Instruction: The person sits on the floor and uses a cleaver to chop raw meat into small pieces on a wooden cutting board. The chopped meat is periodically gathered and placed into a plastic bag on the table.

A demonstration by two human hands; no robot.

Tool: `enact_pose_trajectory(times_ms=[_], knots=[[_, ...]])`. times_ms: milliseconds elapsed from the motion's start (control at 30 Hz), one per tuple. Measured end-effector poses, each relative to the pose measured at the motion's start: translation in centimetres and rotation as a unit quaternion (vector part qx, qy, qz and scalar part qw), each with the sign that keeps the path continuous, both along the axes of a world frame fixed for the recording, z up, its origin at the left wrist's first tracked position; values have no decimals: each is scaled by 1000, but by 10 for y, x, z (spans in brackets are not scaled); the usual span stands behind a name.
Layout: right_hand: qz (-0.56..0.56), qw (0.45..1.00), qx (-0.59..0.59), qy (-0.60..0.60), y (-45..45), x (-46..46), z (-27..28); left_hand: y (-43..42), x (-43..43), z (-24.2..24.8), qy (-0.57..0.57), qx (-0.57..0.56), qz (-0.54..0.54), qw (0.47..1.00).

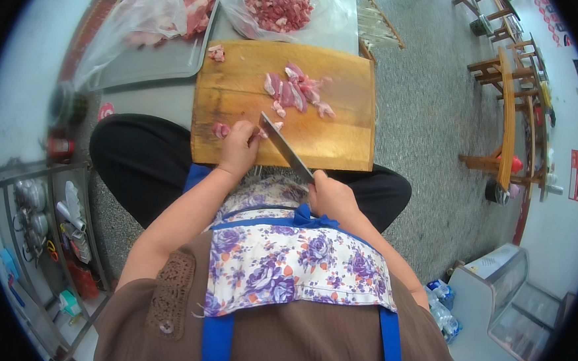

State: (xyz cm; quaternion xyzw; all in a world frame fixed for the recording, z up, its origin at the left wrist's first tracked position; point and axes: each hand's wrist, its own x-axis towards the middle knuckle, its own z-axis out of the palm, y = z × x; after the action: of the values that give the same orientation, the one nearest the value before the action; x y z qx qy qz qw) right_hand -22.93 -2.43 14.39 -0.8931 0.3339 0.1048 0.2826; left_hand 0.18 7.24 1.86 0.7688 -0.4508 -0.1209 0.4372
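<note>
My right hand [333,196] grips the handle of a kitchen knife [286,148], its blade slanting up and left over the wooden cutting board [336,143]. Close to the blade's left side, my left hand [240,146] has its fingers bent on a small piece of raw meat [263,133], partly hidden by the fingers. Another small meat piece [221,130] lies just left of that hand. Farther up the board are sliced raw meat strips [288,92], and a scrap of meat [216,53] sits at its upper left corner.
Beyond the board, a clear plastic bag holds chopped meat [280,5]. A grey tray [148,65] carries larger meat pieces [200,12] partly under plastic. Metal shelving [56,234] stands left; wooden benches [506,117] and a display cabinet [494,292] stand right.
</note>
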Motion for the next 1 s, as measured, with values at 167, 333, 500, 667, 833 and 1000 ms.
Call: enact_pose_trajectory(times_ms=[167, 333, 500, 667, 833, 1000], knots=[[16, 1000, 15, 17, 2, 8, -4, 1, 1, -5, -82, -6, -30, 996], [24, 999, 29, 10, 1, 48, -25, 1, -3, 2, -108, -14, -39, 993], [-4, 999, 42, 31, -1, 52, -19, 0, 2, -4, -97, 21, -36, 994], [-54, 997, 58, -10, -17, -19, -8, -7, 5, 17, 21, 142, 61, 988], [-206, 953, 148, -167, -23, -43, -3, -18, 10, 4, 156, -19, 82, 984], [-300, 918, 195, -169, -17, -46, -5, -56, 7, 4, 14, 42, 24, 999]])
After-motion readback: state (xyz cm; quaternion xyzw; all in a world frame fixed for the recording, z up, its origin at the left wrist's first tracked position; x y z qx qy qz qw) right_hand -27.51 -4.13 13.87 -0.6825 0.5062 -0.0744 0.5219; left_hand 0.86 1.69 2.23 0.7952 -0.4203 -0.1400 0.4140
